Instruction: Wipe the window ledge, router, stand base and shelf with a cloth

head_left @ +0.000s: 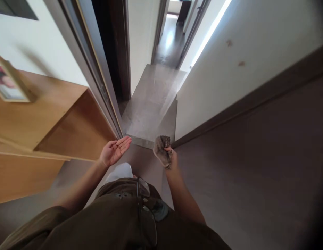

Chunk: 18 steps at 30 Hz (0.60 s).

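Observation:
Palm up, my left hand (116, 151) is held out with its fingers stretched and nothing on it. It is near the edge of a wooden cabinet (73, 121). My right hand (174, 158) is closed on a crumpled grey-brown cloth (161, 149), which looks stained dark in places. The cloth bunches up above the fingers, and part of the grip is hidden behind it. Both hands are in front of my body at waist height, apart from each other. A pair of glasses (147, 215) hangs from the front of my dark shirt.
A picture frame (13, 83) stands on the cabinet at the left. Ahead, a door frame (99, 69) opens onto a grey tiled corridor floor (151, 100) with a raised sill (140, 141). A large door panel (245, 80) with a dark lower edge runs along the right.

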Tool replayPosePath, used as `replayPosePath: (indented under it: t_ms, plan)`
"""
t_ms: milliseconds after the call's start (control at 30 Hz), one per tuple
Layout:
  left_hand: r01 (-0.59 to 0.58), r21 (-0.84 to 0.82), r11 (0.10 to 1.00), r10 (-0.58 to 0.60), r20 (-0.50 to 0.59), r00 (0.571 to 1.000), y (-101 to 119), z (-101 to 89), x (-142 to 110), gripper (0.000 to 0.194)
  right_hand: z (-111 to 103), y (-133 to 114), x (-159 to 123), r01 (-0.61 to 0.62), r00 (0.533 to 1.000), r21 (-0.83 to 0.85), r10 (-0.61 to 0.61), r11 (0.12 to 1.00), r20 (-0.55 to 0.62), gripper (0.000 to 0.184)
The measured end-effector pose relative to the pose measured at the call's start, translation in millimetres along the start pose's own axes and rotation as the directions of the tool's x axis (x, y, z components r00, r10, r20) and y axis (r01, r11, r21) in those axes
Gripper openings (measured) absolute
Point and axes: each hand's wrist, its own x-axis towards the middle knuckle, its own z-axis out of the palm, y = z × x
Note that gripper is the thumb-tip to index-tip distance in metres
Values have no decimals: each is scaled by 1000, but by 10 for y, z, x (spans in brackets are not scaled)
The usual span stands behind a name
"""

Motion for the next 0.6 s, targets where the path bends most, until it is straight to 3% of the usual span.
replayPosePath:
  t_ms: [100, 167, 233, 367, 467, 600]
  plan:
    - [-20, -29, 999, 21, 27, 999, 519, 208, 1065, 69, 572, -497, 1097, -59, 992, -21, 61, 998, 108, 21]
    - [-6, -44, 999, 8, 55, 998, 816, 405, 1899, 68, 795, -831, 1815, -66, 992, -23, 68, 998, 106, 26]
    - [39, -39, 998, -35, 90, 995, 1081, 723, 2784, 67, 908, -1194, 2487, -42, 997, 3, 42, 999, 59, 31]
    - [201, 50, 978, -207, 190, 960, 1544, 1682, 4507, 64, 880, -2001, 3598, 94, 992, 65, -89, 993, -88, 27]
    - [297, 124, 947, -320, 267, 909, 1843, 2393, 5727, 60, 691, -2648, 4328, 259, 949, 92, -236, 962, -208, 16]
    - [346, 180, 921, -387, 313, 867, 2265, 2967, 7315, 54, 482, -3651, 5535, 419, 888, 158, -367, 894, -277, 23]
